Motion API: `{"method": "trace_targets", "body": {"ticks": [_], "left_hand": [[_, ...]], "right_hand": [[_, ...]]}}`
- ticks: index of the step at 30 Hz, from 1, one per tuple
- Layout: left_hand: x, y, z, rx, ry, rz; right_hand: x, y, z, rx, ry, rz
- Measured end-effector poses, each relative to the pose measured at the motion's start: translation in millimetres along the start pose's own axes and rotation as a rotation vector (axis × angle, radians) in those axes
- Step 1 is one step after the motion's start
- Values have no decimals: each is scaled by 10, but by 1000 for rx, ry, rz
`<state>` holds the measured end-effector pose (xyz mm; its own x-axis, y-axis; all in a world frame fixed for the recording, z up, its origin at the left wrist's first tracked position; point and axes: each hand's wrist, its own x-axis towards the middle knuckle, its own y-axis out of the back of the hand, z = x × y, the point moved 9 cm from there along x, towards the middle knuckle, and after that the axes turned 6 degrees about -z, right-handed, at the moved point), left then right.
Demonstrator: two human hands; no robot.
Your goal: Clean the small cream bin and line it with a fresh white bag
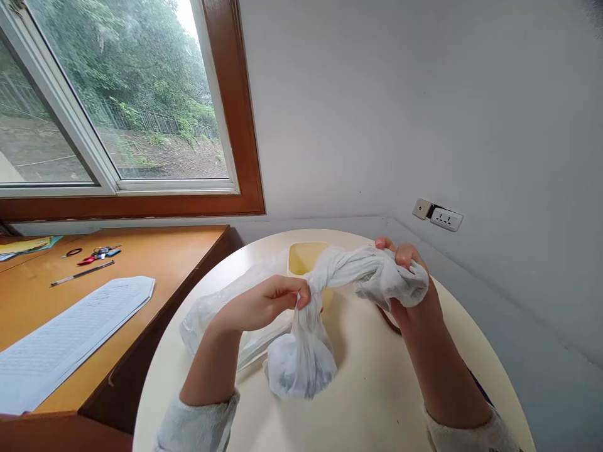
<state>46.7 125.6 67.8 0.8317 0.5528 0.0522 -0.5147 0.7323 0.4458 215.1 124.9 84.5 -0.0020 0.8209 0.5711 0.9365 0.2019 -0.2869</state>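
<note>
Your left hand (264, 304) pinches the twisted neck of the white cloth (330, 276) between thumb and fingertips, just above the bulging bundle (301, 367) that rests on the round table (377, 402). Keep that pinch tight and low against the bundle, so the twist does not slacken below your fingers. Your right hand (407, 276) is closed in a fist around the loose end of the cloth, which runs taut from your left fingertips across to it; hold it level and pull steadily rather than jerking, so the thin weave does not tear. Something dark sits inside the bundle, though I cannot tell what. Behind your fingers stands a yellow tub (304, 257), with a clear plastic bag (211, 314) beneath your left wrist; keep the cloth clear of both.
</note>
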Motion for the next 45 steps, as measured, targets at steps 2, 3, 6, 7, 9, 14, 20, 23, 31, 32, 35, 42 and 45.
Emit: {"method": "trace_targets", "body": {"ticks": [2, 3, 6, 7, 9, 14, 20, 23, 31, 32, 35, 42, 45], "left_hand": [[1, -23, -12, -82, 10, -20], [-2, -27, -26, -138, 18, -25], [-30, 27, -73, -320, 32, 22], [-49, 71, -85, -367, 31, 62], [-109, 184, -90, -426, 13, 164], [-382, 528, 61, -469, -134, 486], [-564, 869, 610, -468, -436, 718], [-434, 1007, 893, -501, -498, 724], [149, 1385, 1153, -575, -534, 776], [227, 1401, 1136, -595, -525, 773], [443, 1380, 1085, -652, -496, 744], [805, 1257, 917, -673, -445, 723], [909, 1214, 701, -707, -372, 725]], "right_hand": [[7, 34, 23, -37, -15, 19], [11, 60, 48, -44, -28, 34], [25, 147, 157, -47, -86, 90], [29, 170, 198, -56, -111, 103], [40, 183, 262, -77, -144, 104], [61, 151, 332, -49, -182, 69], [28, 255, 341, -19, -246, 164], [29, 280, 304, -16, -231, 168], [28, 335, 126, -98, -160, 183], [33, 344, 127, -113, -157, 182], [63, 366, 218, -139, -169, 171], [107, 360, 685, -171, -299, 79], [113, 391, 756, -225, -296, 89]]}}
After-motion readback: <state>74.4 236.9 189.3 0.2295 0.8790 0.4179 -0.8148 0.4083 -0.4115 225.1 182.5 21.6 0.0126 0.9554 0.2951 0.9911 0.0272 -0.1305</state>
